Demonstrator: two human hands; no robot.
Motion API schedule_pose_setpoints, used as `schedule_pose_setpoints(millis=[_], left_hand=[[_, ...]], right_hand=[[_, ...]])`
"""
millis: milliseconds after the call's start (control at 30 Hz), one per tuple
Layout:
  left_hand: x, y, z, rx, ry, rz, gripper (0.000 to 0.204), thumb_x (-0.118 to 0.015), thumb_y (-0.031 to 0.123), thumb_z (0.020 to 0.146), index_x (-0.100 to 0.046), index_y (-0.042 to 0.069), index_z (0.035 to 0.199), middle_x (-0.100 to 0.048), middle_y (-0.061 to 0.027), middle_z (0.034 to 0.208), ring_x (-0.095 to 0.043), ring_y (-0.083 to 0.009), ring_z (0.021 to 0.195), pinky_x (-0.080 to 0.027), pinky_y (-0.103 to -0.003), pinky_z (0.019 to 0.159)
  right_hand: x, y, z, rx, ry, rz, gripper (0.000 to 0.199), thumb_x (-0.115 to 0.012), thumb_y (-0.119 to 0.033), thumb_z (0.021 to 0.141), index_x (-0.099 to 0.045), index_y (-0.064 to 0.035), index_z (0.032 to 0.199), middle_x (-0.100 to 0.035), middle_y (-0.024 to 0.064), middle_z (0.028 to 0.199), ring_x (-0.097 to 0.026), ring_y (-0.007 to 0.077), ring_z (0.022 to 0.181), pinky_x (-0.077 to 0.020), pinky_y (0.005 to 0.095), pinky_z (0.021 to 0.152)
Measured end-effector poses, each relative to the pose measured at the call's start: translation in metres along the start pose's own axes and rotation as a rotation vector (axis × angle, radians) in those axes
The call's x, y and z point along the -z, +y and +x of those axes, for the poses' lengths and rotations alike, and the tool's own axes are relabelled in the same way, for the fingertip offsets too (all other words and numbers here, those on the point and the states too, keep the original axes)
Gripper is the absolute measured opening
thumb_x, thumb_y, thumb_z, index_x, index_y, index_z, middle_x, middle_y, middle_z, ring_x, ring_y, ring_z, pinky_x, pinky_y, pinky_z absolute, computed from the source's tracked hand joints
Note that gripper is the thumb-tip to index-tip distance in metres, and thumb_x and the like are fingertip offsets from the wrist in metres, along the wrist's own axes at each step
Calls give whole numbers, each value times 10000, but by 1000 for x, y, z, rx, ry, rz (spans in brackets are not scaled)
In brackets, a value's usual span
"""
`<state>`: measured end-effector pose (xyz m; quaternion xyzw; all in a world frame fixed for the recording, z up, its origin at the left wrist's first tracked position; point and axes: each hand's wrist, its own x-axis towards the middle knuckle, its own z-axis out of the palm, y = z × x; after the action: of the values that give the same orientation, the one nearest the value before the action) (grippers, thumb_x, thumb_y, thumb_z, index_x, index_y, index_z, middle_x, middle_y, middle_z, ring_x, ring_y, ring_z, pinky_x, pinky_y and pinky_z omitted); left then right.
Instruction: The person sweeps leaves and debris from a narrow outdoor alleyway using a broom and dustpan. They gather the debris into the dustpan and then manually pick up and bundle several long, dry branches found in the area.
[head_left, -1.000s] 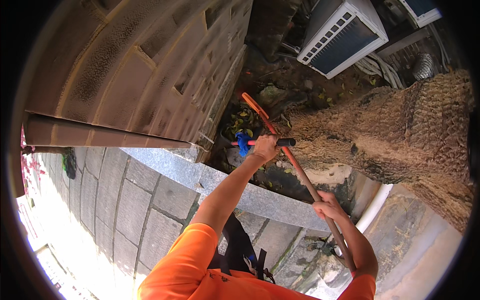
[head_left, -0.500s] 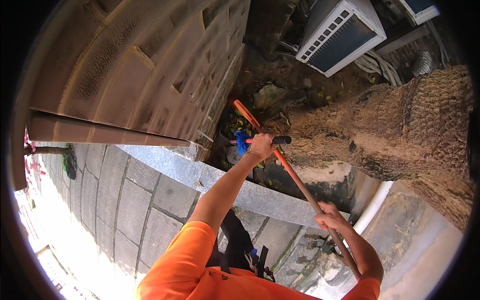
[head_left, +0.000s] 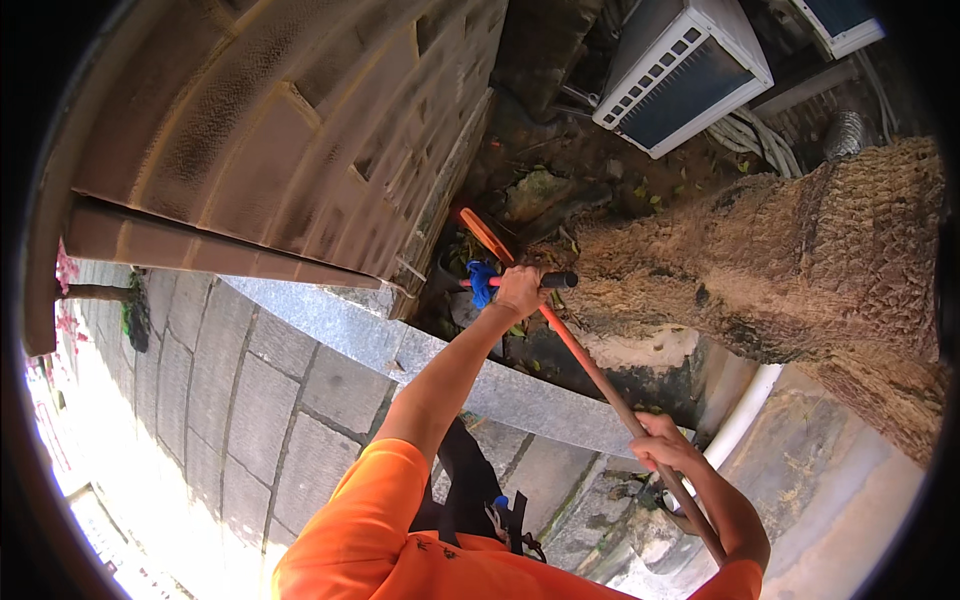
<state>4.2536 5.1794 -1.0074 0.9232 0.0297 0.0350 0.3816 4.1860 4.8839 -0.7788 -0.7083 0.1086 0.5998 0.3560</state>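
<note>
A long pole [head_left: 590,366], orange at its far part and brown toward me, runs slantwise from my right side into the dirt bed. My left hand [head_left: 521,291] is closed around it near the orange end [head_left: 487,236]. A shorter red stick with a black grip [head_left: 560,280] crosses the pole at that hand and seems held along with it. Blue cloth or plastic [head_left: 481,284] is bunched on the stick beside my knuckles. Lower down, my right hand [head_left: 662,441] wraps around the brown shaft. What the pole's far tip touches is too dark to tell.
A thick tree trunk [head_left: 740,265] leans in from the right. The brick wall [head_left: 300,130] rises at the left. A pale stone kerb [head_left: 500,385] borders grey paving [head_left: 270,390]. An air-conditioner unit [head_left: 685,80] and a white pipe [head_left: 745,408] are nearby.
The pole's orange tip has shifted slightly left and toward me. My left hand has moved a little left with the stick; both grips stay the same.
</note>
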Motion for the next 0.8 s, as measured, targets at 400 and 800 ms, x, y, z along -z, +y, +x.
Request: schedule_pose_setpoints(millis=[400,800], left_hand=[[2,1,-1,-7,6,-100,250,-617,171,709,-624,137,957,-613,-135,794,-585,-327,774,-438,-461,692],[20,-9,-55,157,-76,-123,191,-683,207,719,-670,118,888,-649,-108,844,-612,-321,775,-484,-419,714]], right_hand=[[-8,1,72,99,-2,-95,563,-540,-63,829,-311,114,1312,-468,49,553,-451,131,410,-387,316,411],[-57,62,-101,94,58,463,445,-552,29,785,-453,45,1218,-458,25,536,-422,93,386,-325,261,354]])
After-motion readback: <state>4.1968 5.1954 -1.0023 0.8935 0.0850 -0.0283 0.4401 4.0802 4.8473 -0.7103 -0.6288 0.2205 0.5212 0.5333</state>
